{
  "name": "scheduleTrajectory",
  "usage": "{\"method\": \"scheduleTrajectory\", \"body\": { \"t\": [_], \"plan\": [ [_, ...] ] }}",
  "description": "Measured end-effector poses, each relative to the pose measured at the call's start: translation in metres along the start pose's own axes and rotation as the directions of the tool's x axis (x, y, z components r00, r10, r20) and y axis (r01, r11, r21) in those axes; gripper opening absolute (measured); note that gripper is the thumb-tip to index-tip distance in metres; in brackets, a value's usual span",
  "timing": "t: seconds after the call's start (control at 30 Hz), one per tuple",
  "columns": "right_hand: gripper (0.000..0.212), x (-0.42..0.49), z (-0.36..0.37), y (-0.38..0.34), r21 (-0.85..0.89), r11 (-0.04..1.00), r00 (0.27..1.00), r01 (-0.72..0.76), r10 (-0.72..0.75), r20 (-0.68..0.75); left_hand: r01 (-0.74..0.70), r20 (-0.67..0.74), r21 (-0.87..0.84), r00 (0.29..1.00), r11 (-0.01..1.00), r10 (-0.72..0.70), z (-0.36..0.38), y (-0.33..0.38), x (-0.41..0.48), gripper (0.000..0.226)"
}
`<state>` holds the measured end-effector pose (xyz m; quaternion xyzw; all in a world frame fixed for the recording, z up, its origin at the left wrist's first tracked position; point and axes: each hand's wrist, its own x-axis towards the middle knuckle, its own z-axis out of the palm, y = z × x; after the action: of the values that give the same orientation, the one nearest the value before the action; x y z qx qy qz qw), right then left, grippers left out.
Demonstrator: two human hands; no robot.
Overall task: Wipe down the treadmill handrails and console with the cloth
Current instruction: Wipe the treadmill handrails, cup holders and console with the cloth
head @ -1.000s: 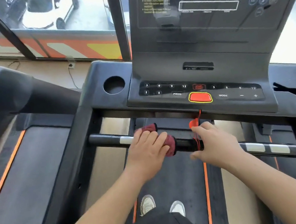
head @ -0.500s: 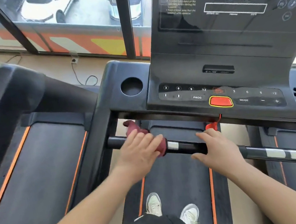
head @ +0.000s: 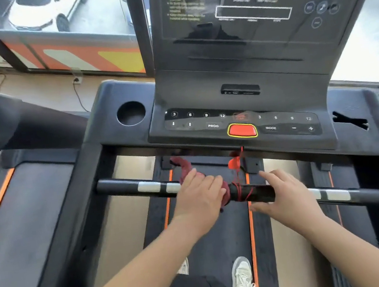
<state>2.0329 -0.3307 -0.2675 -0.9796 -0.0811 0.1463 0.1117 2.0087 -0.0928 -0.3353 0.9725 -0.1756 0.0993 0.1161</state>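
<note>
A black front handrail bar [head: 126, 186] with silver sensor bands runs across below the treadmill console [head: 241, 120]. My left hand [head: 200, 199] is wrapped over the bar's middle, pressing a dark red cloth [head: 185, 168] around it; one end of the cloth sticks up behind my fingers. My right hand [head: 287, 196] rests on the bar just to the right, fingers loosely curled over it, no cloth in it. A red safety cord [head: 240, 186] hangs from the console and is wound around the bar between my hands.
The console has a red stop button [head: 242, 130], number keys and a dark upright display [head: 262, 9]. A round cup holder [head: 131, 113] sits at its left. Another treadmill [head: 10, 219] stands on the left. Windows lie beyond. My shoes stand on the belt [head: 212, 238] below.
My left hand slid the cloth left along the bar, then back right to near the wound cord. The right hand stayed on the bar. The view shifted with my head.
</note>
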Motion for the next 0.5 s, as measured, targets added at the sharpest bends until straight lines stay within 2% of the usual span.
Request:
{"method": "scheduleTrajectory", "body": {
  "t": [0.1, 0.2, 0.3, 0.33, 0.43, 0.47, 0.5],
  "plan": [
    [0.090, -0.002, -0.004, 0.035, -0.008, 0.999, 0.999, 0.036, -0.036, 0.001, 0.049, 0.023, 0.062, 0.998, 0.997, -0.050, -0.005, -0.013, 0.003, 0.030],
    [0.086, -0.003, -0.006, 0.064, -0.005, 0.997, 0.997, 0.079, -0.079, 0.025, 0.302, 0.036, 0.091, 0.951, 0.949, -0.306, -0.008, 0.021, 0.014, 0.029],
    [0.080, -0.004, -0.008, 0.086, -0.034, 0.993, 0.992, 0.115, -0.113, 0.050, 0.466, -0.020, -0.079, 0.883, 0.881, -0.469, -0.002, 0.075, 0.022, 0.036],
    [0.075, -0.004, -0.009, 0.090, -0.053, 0.990, 0.990, 0.130, -0.127, 0.054, 0.524, -0.074, -0.168, 0.838, 0.835, -0.541, -0.007, 0.085, 0.022, 0.035],
    [0.058, -0.003, -0.012, 0.098, -0.103, 0.983, 0.985, 0.153, -0.143, 0.091, 0.713, -0.096, -0.437, 0.569, 0.548, -0.817, -0.036, 0.101, 0.028, 0.033],
    [0.052, -0.002, -0.013, 0.098, -0.119, 0.981, 0.984, 0.154, -0.141, 0.106, 0.698, -0.120, -0.493, 0.536, 0.519, -0.836, -0.043, 0.110, 0.032, 0.034],
    [0.048, -0.001, -0.016, 0.096, -0.131, 0.979, 0.984, 0.153, -0.138, 0.116, 0.629, -0.172, -0.523, 0.584, 0.576, -0.794, -0.049, 0.124, 0.036, 0.036]
  ]
}}
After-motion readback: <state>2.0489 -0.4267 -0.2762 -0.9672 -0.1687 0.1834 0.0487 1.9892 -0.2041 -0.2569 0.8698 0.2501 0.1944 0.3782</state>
